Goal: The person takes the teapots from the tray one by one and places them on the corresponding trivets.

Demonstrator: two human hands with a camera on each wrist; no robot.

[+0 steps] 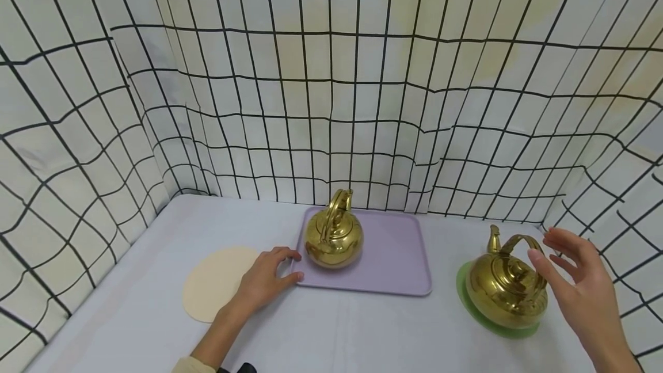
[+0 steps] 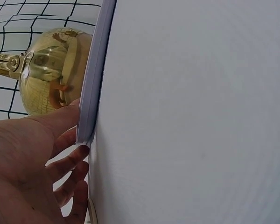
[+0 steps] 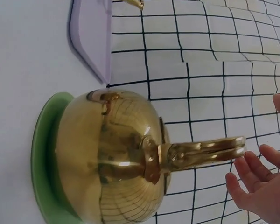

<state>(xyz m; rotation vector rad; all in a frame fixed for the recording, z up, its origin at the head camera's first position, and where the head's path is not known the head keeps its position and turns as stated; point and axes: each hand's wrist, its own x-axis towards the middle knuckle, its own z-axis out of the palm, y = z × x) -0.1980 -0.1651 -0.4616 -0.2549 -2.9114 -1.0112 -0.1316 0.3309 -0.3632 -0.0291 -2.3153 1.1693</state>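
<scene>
A brass kettle (image 1: 334,240) stands on the lilac tray (image 1: 391,252), near its left end. My left hand (image 1: 269,275) is at the tray's left edge, thumb and a fingertip touching the rim (image 2: 89,93). Its other fingers are spread beside the tray corner in the left wrist view. At the right, a second brass kettle (image 1: 505,289) stands upright on a green round mat (image 1: 505,330), its arched handle (image 3: 205,151) raised. My right hand (image 1: 585,281) is just right of that handle, fingers loosely bent and spread, nothing held, fingertips close to the handle.
A cream round mat (image 1: 214,281) lies on the white tablecloth (image 1: 342,332), left of the tray and partly behind my left forearm. White cloth walls with a black grid (image 1: 357,91) rise at the back and both sides, close behind the tray.
</scene>
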